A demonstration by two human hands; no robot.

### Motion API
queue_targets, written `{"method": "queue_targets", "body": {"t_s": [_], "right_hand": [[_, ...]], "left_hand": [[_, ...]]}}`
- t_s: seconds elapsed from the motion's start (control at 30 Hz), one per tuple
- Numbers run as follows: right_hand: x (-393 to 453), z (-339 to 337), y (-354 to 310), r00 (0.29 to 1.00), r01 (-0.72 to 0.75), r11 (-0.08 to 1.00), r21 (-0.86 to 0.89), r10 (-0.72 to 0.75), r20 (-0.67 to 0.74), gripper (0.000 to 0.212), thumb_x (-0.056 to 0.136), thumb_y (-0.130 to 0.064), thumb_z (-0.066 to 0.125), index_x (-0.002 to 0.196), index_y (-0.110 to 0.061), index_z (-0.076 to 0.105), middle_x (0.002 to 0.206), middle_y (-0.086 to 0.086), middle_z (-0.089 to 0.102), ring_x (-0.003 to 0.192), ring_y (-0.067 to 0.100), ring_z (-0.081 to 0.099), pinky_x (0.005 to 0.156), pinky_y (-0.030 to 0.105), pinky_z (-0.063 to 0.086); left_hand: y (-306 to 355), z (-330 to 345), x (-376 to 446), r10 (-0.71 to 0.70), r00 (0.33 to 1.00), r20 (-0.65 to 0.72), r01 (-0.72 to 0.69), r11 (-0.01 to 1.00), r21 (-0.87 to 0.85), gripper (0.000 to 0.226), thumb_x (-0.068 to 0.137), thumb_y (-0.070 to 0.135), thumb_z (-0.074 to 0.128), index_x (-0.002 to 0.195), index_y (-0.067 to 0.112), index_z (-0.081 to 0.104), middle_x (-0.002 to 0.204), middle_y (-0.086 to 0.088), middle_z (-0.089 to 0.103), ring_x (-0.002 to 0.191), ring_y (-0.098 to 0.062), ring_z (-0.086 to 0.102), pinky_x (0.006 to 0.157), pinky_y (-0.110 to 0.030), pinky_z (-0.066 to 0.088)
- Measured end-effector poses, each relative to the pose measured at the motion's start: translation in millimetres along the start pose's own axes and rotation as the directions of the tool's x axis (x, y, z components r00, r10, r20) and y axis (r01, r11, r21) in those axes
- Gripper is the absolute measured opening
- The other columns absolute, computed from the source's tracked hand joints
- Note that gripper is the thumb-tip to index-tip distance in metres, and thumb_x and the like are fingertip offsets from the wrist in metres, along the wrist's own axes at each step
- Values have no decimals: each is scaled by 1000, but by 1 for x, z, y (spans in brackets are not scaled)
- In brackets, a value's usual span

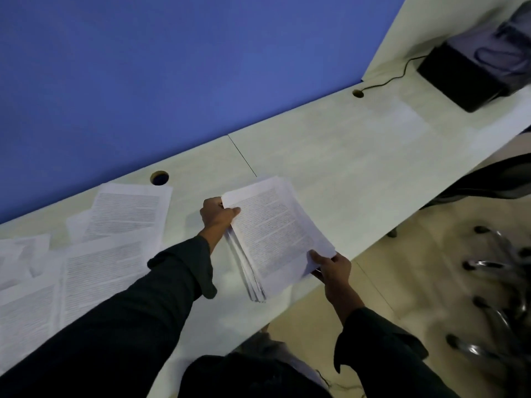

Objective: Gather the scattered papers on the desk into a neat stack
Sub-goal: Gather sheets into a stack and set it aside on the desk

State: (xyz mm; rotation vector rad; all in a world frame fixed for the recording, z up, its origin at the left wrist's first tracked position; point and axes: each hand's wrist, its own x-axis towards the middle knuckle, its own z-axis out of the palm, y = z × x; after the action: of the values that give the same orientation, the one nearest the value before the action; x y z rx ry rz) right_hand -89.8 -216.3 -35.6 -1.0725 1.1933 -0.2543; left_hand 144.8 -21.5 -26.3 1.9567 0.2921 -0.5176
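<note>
Head camera looks down on a pale desk (330,156), and both hands are on one stack of papers (273,234) near the front edge. Left hand (217,216) grips the stack's far left corner, thumb laid on the top sheet, fingers curled under. Right hand (333,267) pinches the near right corner, thumb on top. The stack's lower sheets fan out along its left side, edges uneven. To the right of the stack the desktop runs bare up to a black device (471,79) with a cable (396,76) at the far end. Left of the stack, loose sheets (115,234) overlap each other, at least four showing, reaching the left border. Two cable holes (159,177) sit along the blue partition (172,81). One chair base (500,285) stands on the floor beyond the front edge.
</note>
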Motion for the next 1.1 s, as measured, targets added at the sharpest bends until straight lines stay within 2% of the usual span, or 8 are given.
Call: {"method": "queue_targets", "body": {"t_s": [0.17, 0.33, 0.43, 0.53, 0.73, 0.9, 1.03, 1.1], "right_hand": [[6, -4, 5, 999, 5, 967, -254, -17, -43, 29, 79, -8, 83, 103, -2, 69, 108, 23, 74, 92, 41, 73, 71, 43, 66], [-16, 15, -1, 829, 157, 595, -788, -513, -221, 46, 78, -33, 79, 119, -19, 63, 112, 8, 62, 105, 29, 59, 76, 39, 55], [-27, 56, -7, 761, 400, 491, -774, -649, -19, 29, 84, -26, 72, 112, -28, 61, 104, -3, 58, 94, 19, 59, 68, 32, 50], [-43, 120, -4, 786, 554, 463, -692, -564, 253, 19, 87, -21, 69, 104, -30, 65, 97, -9, 60, 79, 11, 61, 60, 21, 40], [-92, 247, 53, 801, 577, 522, -628, -211, 560, 25, 83, -15, 70, 107, -22, 69, 96, -1, 73, 87, 19, 71, 77, 34, 59], [-153, 323, 102, 854, 519, 225, -825, -85, 513, 81, 70, -44, 86, 131, -6, 48, 129, 14, 50, 123, 37, 50, 93, 42, 50], [-190, 374, 121, 922, 387, 91, -918, -32, 385, 148, 52, -78, 85, 154, 6, 20, 152, 26, 33, 141, 43, 38, 108, 52, 44], [-195, 390, 128, 909, 411, 112, -905, 18, 416, 141, 66, -71, 82, 157, 8, 11, 159, 32, 23, 146, 48, 30, 114, 58, 36]], "left_hand": [[-8, 8, 14, 65, 998, -25, -62, 991, 122, 24, 82, 17, 83, 95, 1, 72, 92, -10, 70, 97, -31, 70, 78, -30, 52], [-6, -5, 9, 61, 994, -90, -51, 994, 101, 45, 88, 12, 76, 130, 0, 62, 125, -15, 68, 117, -32, 63, 96, -29, 47], [-21, -32, 4, 56, 989, -139, -47, 997, 69, 42, 86, 7, 74, 126, 4, 63, 119, -15, 70, 112, -31, 66, 92, -26, 48], [-50, -77, -4, 9, 983, -186, 1, 999, 52, 34, 82, 7, 73, 115, 9, 65, 98, -9, 74, 98, -28, 71, 89, -34, 56], [-130, -201, -43, -38, 854, -519, 113, 987, 114, 34, 79, -1, 72, 111, -4, 63, 108, -22, 67, 102, -37, 64, 75, -22, 36], [-181, -287, -70, -372, 738, -563, 525, 841, 132, 87, 66, 41, 89, 128, 1, 44, 130, -22, 42, 125, -44, 41, 101, -53, 41], [-193, -301, -69, -322, 762, -562, 498, 846, 190, 94, 63, 55, 87, 128, 3, 43, 132, -22, 38, 127, -44, 37, 104, -54, 40], [-191, -302, -63, -325, 743, -586, 491, 859, 146, 92, 64, 56, 85, 127, 4, 42, 130, -21, 39, 124, -44, 39, 103, -53, 40]]}}
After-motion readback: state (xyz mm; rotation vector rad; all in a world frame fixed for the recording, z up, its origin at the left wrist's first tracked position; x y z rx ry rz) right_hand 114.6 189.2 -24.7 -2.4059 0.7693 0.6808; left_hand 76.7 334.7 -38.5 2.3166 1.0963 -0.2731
